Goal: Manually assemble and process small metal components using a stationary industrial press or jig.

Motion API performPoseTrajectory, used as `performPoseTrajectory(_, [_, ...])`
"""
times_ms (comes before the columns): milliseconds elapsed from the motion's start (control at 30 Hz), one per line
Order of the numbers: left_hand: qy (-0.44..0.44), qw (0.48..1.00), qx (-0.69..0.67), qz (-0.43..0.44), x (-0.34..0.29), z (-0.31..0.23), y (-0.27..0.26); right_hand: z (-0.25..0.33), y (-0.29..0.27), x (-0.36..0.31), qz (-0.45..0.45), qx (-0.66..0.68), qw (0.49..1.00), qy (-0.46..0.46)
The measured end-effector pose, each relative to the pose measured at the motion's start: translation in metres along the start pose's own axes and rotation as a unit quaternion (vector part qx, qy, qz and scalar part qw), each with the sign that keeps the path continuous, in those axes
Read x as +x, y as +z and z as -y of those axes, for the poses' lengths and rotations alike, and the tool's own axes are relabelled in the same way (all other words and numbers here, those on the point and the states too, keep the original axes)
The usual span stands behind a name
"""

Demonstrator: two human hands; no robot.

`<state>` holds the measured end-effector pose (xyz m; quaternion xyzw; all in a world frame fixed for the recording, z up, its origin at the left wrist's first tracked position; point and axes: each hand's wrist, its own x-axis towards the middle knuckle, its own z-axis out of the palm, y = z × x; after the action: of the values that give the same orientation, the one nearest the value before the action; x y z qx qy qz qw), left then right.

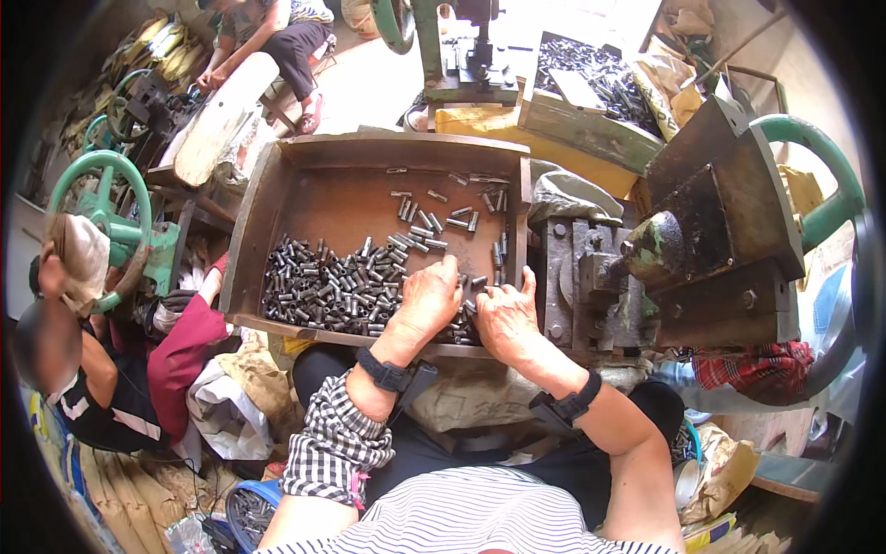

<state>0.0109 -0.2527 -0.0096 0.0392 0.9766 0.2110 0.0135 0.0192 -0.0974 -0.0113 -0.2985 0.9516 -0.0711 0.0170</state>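
Note:
A shallow brown metal tray (369,143) lies in front of me, holding many short dark metal tubes (323,286). Most tubes are heaped at its left and near side, with several scattered toward the far right. Over the near right part, my left hand (428,295) is closed with bunched fingers. Whatever it may hold is hidden. Beside it, at the near right corner, my right hand (506,319) has curled fingers down among the tubes. Its fingertips meet small tubes, but its grip is partly hidden.
Right of the tray stands a greasy press (692,231) with a green handwheel (817,175). Beyond are another press (480,69) and a bin of metal parts (600,74). A person (286,37) sits far left; another person (111,369) is near a green wheel (101,212).

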Motion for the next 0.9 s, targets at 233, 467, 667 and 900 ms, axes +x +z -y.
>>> performPoseTrajectory(233, [0.005, 1.000, -0.003, -0.014, -0.001, 0.005, -0.001, -0.013, -0.017, -0.023, -0.154, 0.160, 0.971, -0.090])
performPoseTrajectory(467, [0.043, 0.999, 0.022, -0.008, 0.000, 0.004, -0.001, -0.021, -0.023, -0.047, -0.120, 0.275, 0.954, -0.020])
performPoseTrajectory(667, [0.067, 0.995, 0.080, -0.004, 0.000, -0.011, -0.003, -0.031, -0.031, -0.041, -0.085, 0.391, 0.917, 0.001])
performPoseTrajectory(900, [0.090, 0.986, 0.140, 0.010, 0.003, -0.007, 0.018, -0.036, -0.028, -0.044, -0.088, 0.436, 0.896, 0.012])
